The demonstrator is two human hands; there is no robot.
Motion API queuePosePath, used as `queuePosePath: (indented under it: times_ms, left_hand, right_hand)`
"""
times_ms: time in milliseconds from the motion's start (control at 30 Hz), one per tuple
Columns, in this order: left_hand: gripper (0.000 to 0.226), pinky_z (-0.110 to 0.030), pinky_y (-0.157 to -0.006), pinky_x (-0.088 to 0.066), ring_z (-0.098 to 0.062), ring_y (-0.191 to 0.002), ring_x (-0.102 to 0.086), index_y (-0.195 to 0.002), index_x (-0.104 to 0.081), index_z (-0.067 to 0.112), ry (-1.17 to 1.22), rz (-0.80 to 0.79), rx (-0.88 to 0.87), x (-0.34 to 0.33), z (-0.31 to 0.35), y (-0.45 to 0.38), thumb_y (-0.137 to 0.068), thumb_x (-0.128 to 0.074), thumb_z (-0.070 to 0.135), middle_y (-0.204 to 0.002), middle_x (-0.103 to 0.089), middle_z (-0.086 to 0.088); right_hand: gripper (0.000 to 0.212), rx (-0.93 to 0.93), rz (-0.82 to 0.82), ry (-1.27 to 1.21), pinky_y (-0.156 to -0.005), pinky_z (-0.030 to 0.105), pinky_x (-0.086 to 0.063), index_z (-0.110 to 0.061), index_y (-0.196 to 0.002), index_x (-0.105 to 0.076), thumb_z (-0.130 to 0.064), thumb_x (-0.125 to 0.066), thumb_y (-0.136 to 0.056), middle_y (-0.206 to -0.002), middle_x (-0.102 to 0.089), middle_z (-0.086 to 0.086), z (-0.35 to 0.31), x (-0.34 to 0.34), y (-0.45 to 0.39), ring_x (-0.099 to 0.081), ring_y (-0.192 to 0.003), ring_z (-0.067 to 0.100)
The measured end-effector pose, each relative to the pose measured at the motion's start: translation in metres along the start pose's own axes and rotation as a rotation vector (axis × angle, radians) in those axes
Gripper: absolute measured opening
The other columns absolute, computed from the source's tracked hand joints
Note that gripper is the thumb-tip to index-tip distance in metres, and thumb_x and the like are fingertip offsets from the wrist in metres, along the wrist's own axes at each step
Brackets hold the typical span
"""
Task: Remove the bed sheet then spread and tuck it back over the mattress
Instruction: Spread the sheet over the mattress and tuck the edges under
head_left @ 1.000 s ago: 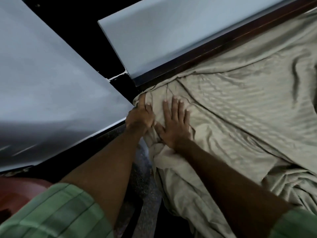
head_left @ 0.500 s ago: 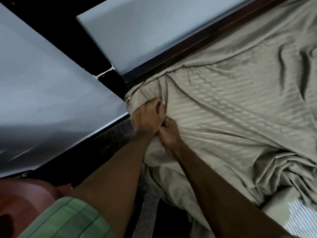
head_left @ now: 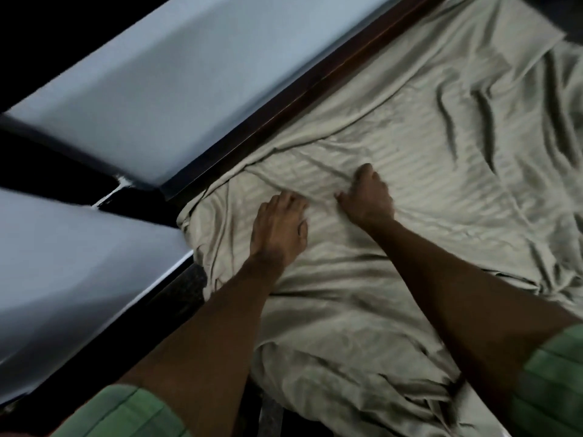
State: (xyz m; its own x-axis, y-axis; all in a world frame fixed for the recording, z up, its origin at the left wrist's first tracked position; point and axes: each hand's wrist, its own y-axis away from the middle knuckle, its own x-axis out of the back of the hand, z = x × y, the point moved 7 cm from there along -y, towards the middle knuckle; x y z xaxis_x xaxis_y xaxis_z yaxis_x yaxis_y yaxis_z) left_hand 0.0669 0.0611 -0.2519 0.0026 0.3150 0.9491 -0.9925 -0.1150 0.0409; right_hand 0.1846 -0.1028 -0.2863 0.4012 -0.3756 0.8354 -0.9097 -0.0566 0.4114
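A wrinkled beige striped bed sheet (head_left: pixel 410 171) is seen spread over a mattress corner beside a dark wooden bed frame (head_left: pixel 303 99). The left hand (head_left: pixel 279 228) is laid flat on it; the right hand (head_left: pixel 367 197) is curled, fabric bunched under its fingers.

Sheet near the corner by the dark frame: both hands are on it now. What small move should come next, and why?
Probably sweep both hands outward to flatten it. The left hand and right hand rest on the sheet near the corner, which looks covered, but folds run between them and deeper wrinkles lie farther right. Whether the edge by the frame is tucked cannot be told.
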Motion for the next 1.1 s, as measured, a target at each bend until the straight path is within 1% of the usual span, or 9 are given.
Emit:
queuePosePath:
  times_ms: [100, 167, 300, 567, 733, 867, 933, 1000, 1100]
  left_hand:
    - [0.031, -0.038, -0.088, -0.045, -0.023, -0.100, -0.057, -0.117, -0.065, 0.021, 0.026, 0.009, -0.091, -0.010, 0.030, -0.026, -0.089, -0.055, 0.027, -0.116, -0.059, -0.002]
    - [0.027, -0.038, -0.087, -0.046, -0.022, -0.099, -0.057, -0.116, -0.065, 0.022, 0.064, 0.003, -0.133, -0.018, 0.059, -0.053, -0.092, -0.054, 0.025, -0.113, -0.060, -0.001]
    - [0.025, -0.040, -0.084, -0.050, -0.027, -0.098, -0.064, -0.117, -0.062, 0.022, 0.129, -0.038, -0.132, -0.030, 0.115, -0.124, -0.093, -0.056, 0.023, -0.110, -0.065, -0.004]
    - [0.078, -0.043, -0.084, -0.050, -0.034, -0.104, -0.067, -0.160, -0.016, 0.020, -0.047, -0.132, 0.155, -0.029, 0.118, -0.231, -0.096, -0.059, 0.030, -0.116, -0.067, -0.016]
    - [0.020, -0.043, -0.081, -0.052, -0.037, -0.101, -0.068, -0.118, -0.055, 0.015, -0.034, -0.045, 0.122, -0.022, 0.095, -0.260, -0.099, -0.052, 0.022, -0.106, -0.069, -0.016]
    - [0.045, -0.043, -0.079, -0.054, -0.036, -0.101, -0.069, -0.144, -0.044, 0.018, 0.043, 0.041, 0.054, -0.017, 0.091, -0.279, -0.099, -0.047, 0.017, -0.112, -0.068, -0.016]
    - [0.066, -0.044, -0.086, -0.051, -0.036, -0.113, -0.064, -0.159, -0.022, 0.026, 0.002, -0.054, 0.050, -0.026, 0.081, -0.278, -0.100, -0.050, 0.024, -0.130, -0.062, -0.015]
    - [0.067, -0.046, -0.092, -0.047, -0.038, -0.122, -0.058, -0.161, -0.016, 0.030, 0.055, -0.159, 0.182, -0.035, 0.062, -0.274, -0.103, -0.047, 0.041, -0.140, -0.055, -0.016]
    - [0.061, -0.047, -0.095, -0.044, -0.039, -0.128, -0.054, -0.159, -0.024, 0.025, 0.061, -0.189, 0.258, -0.038, 0.055, -0.275, -0.105, -0.042, 0.048, -0.144, -0.053, -0.016]
  right_hand:
    - [0.023, 0.141, -0.151, -0.362, -0.081, 0.041, -0.052, -0.023, -0.102, -0.061, -0.029, -0.071, -0.083, -0.088, -0.067, -0.007, 0.011, -0.001, -0.014, -0.064, -0.084, 0.023]
    - [0.005, 0.109, -0.055, -0.516, -0.075, 0.039, -0.055, -0.027, -0.089, -0.066, -0.026, -0.067, -0.084, -0.073, -0.066, -0.015, 0.036, 0.018, -0.025, -0.063, -0.070, 0.014]
    - [0.008, 0.024, 0.187, -0.208, -0.075, 0.036, -0.052, -0.026, -0.097, -0.062, -0.030, -0.064, -0.092, -0.096, -0.070, 0.000, 0.071, 0.070, -0.054, -0.066, -0.092, 0.026]
    - [0.092, 0.167, 0.222, -0.207, -0.082, 0.037, -0.052, -0.040, -0.157, -0.013, -0.033, -0.072, -0.086, -0.112, -0.066, 0.007, 0.047, 0.112, -0.156, -0.064, -0.096, 0.024]
    - [0.030, 0.145, 0.205, -0.038, -0.075, 0.034, -0.044, -0.024, -0.114, -0.064, -0.013, -0.058, -0.087, -0.112, -0.067, 0.014, 0.010, 0.109, -0.203, -0.064, -0.104, 0.037]
    - [0.023, 0.200, 0.399, -0.362, -0.087, 0.035, -0.049, -0.016, -0.103, -0.071, -0.009, -0.054, -0.089, -0.106, -0.070, 0.011, -0.022, 0.129, -0.226, -0.063, -0.109, 0.034]
    - [0.030, 0.249, 0.291, -0.364, -0.114, 0.042, -0.037, -0.016, -0.120, -0.069, -0.011, -0.053, -0.095, -0.135, -0.059, 0.015, -0.034, 0.122, -0.245, -0.042, -0.141, 0.036]
    - [0.056, 0.267, 0.020, -0.006, -0.127, 0.051, -0.011, -0.024, -0.153, -0.042, -0.018, -0.050, -0.097, -0.169, -0.014, 0.013, -0.035, 0.097, -0.253, 0.000, -0.157, 0.037]
    - [0.074, 0.337, 0.027, 0.126, -0.126, 0.052, -0.006, -0.027, -0.162, -0.017, -0.030, -0.053, -0.097, -0.172, -0.003, 0.007, -0.024, 0.092, -0.245, 0.002, -0.158, 0.033]
